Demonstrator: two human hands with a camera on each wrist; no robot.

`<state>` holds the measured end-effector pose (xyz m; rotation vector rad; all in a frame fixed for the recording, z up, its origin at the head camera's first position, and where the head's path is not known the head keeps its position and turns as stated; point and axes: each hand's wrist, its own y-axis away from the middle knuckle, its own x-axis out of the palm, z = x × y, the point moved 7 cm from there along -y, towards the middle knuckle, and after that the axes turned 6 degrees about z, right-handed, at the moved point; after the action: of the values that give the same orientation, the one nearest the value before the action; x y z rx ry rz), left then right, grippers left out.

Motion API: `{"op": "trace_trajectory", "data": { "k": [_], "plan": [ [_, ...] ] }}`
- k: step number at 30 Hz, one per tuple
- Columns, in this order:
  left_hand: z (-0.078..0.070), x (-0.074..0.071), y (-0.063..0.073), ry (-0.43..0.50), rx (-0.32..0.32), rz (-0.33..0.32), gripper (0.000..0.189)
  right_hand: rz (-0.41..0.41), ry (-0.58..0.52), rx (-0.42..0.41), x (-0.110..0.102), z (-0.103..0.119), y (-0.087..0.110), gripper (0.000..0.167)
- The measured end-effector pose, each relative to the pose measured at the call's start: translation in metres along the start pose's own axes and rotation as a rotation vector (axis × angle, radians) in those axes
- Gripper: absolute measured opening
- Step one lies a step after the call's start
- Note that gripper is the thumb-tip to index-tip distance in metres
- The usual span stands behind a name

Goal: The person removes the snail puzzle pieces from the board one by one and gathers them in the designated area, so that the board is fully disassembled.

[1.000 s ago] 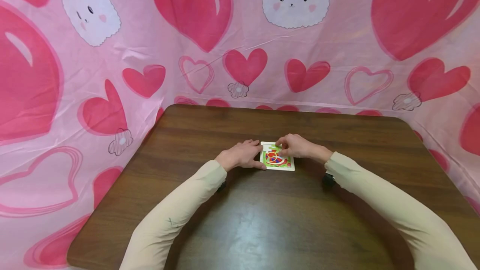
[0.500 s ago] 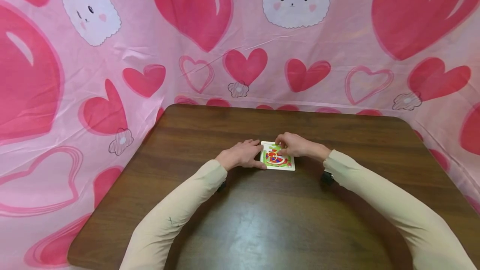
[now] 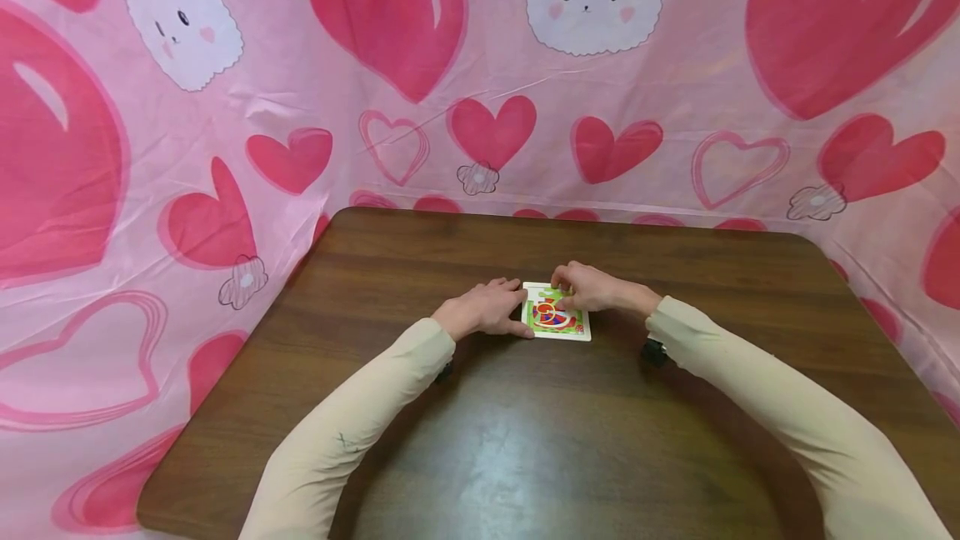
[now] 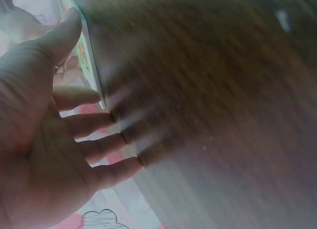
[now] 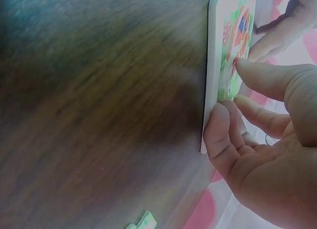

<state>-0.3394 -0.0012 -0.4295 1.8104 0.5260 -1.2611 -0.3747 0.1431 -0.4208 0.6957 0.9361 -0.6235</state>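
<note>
As the board point(image 3: 557, 322) lies flat, artwork point(image 3: 551, 316) faces up.

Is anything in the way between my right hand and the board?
Nothing visible: the right hand is at the board's right side, partly over it. The left hand, at the left edge, isn't between them.

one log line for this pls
left hand: touching puzzle board edge; right hand: touching board face; board: flat on table; green piece: off board
</note>
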Motion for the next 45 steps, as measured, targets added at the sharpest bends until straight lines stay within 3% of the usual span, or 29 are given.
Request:
{"op": "trace_trajectory", "data": {
  "k": [19,29,36,45],
  "plan": [
    [0.001,-0.001,-0.002,-0.017,-0.005,-0.001,0.085,-0.073,-0.079,-0.046,-0.003,0.004,0.000,0.037],
    [0.000,0.000,0.000,-0.007,-0.009,-0.001,0.084,-0.082,-0.110,-0.055,-0.002,0.004,0.001,0.028],
    [0.000,0.000,0.001,0.002,-0.013,-0.002,0.084,-0.101,-0.097,-0.075,-0.001,0.005,0.000,0.023],
    [-0.002,-0.001,0.002,-0.004,-0.012,0.002,0.085,-0.045,-0.011,-0.067,-0.002,0.010,-0.001,0.011]
  ]
}}
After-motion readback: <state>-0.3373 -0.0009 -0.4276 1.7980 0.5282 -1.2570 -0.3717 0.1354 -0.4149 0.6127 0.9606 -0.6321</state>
